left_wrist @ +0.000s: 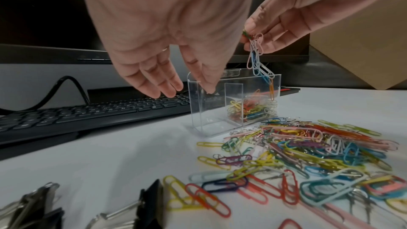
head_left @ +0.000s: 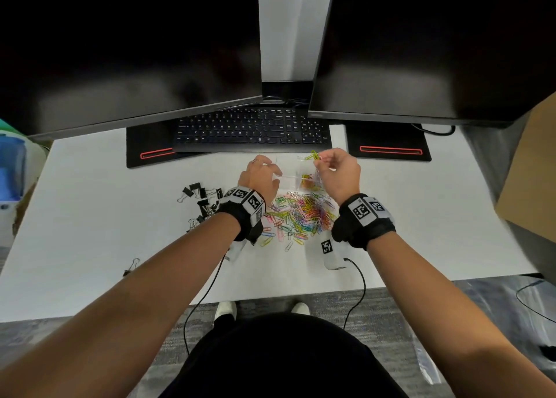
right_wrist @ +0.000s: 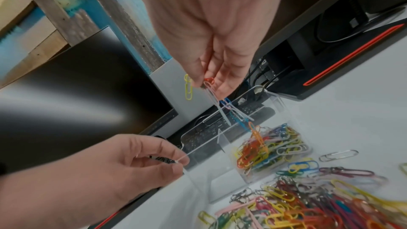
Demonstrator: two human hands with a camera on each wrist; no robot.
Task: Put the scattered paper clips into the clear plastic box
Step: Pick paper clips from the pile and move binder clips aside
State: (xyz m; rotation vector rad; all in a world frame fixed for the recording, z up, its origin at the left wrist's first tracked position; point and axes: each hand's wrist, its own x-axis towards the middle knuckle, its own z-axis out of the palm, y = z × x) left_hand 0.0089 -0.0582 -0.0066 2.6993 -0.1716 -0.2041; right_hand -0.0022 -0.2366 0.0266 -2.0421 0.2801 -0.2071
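Note:
The clear plastic box (head_left: 289, 180) (left_wrist: 211, 111) (right_wrist: 273, 104) stands upright on the white desk, in front of the keyboard. Its right compartment holds several coloured paper clips (left_wrist: 253, 109) (right_wrist: 264, 147). My left hand (head_left: 272, 172) (left_wrist: 189, 88) (right_wrist: 180, 163) pinches the box's left wall at the rim. My right hand (head_left: 319, 160) (left_wrist: 253, 39) (right_wrist: 204, 84) pinches a tangled string of clips (left_wrist: 257, 62) (right_wrist: 233, 112) that dangles into the right compartment. A loose pile of clips (head_left: 301, 214) (left_wrist: 308, 149) (right_wrist: 308, 206) lies just in front of the box.
Black binder clips (head_left: 201, 199) (left_wrist: 149, 203) lie left of the pile. A keyboard (head_left: 249, 129) and two dark monitors stand behind the box. A cardboard box (head_left: 529, 172) sits at the right. A white tagged block (head_left: 329, 253) lies near the desk's front edge.

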